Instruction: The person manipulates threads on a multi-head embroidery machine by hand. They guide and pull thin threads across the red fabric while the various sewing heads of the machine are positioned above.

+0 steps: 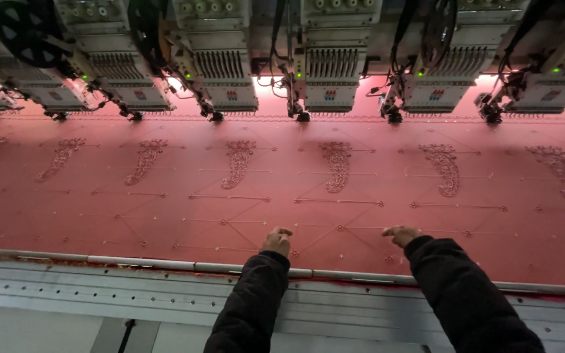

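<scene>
Both of your hands rest on the near edge of the stretched red fabric [282, 202], just past the metal frame rail [165, 265]: left hand [276, 241] curled loosely, right hand [400, 235] flatter, fingers holding nothing. You seem to be checking the stitched paisley motifs [338, 167] under the embroidery heads [329, 72]; any smoothing calls for light, even pressure.

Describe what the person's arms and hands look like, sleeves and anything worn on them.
Both arms are covered by long black sleeves of a thick, slightly padded jacket, reaching the wrists. The left hand and right hand are bare: no gloves show, and no rings, watch or markings can be made out in this dim, reddish light.
</scene>
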